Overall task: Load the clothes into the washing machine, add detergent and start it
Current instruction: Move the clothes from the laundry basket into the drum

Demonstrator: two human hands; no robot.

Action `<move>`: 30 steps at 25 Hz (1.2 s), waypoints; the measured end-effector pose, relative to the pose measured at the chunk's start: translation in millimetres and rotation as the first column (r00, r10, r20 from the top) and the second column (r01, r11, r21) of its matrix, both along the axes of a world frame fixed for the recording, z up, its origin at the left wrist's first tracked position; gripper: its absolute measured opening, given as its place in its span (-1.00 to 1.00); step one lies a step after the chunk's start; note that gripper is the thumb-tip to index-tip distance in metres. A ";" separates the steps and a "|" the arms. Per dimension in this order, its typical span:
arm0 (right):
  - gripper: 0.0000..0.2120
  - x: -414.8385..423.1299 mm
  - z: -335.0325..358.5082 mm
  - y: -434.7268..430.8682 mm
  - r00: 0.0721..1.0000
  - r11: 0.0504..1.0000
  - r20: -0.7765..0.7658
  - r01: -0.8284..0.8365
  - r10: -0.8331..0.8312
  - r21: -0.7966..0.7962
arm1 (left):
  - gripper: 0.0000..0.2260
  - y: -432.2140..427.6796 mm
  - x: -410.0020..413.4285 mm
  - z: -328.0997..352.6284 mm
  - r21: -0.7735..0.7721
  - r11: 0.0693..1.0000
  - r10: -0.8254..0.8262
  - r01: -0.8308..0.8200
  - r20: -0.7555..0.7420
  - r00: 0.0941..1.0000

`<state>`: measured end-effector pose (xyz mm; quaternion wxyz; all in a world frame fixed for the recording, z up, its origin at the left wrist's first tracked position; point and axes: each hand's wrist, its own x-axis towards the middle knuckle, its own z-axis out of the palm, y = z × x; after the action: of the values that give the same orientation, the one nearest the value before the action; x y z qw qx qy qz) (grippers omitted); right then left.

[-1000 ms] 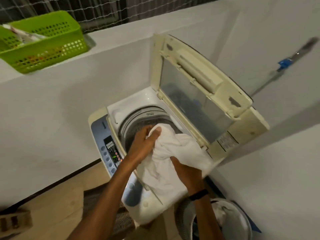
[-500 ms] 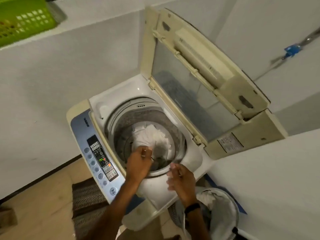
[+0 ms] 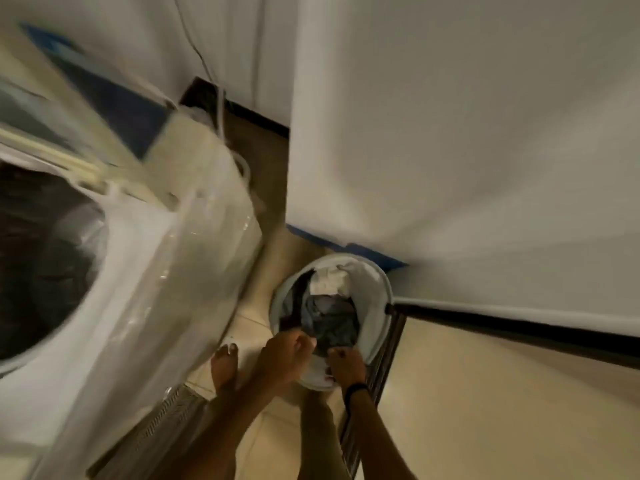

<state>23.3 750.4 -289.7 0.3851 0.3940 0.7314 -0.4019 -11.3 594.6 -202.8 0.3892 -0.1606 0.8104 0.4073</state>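
Right hand (image 3: 346,365): fingers curled into the grey crumpled garment (image 3: 329,320). Left hand (image 3: 287,355): fisted just beside it; whether it holds cloth cannot be told. Both reach into the round white laundry basket (image 3: 377,292) on the floor. The white top-loading washing machine (image 3: 166,271) stands to their left, drum open. Risk: a one-sided grip may drag tangled neighbouring items out onto the floor.

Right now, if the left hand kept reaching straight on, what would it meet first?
Probably the grey clothes in the laundry basket: the left hand points down into them, though blur hides whether it touches them yet.
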 end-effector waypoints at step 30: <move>-0.49 -0.4 79.3 64.4 0.823 0.811 -0.280 0.322 -0.495 -0.488 | -0.74 51.6 -28.8 34.4 0.418 0.409 0.547 -0.811 0.599 0.584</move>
<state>22.8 814.7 -210.4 0.2076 0.3634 0.5848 -0.6949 -40.1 646.2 -168.4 0.3580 -0.4080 0.3803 0.7488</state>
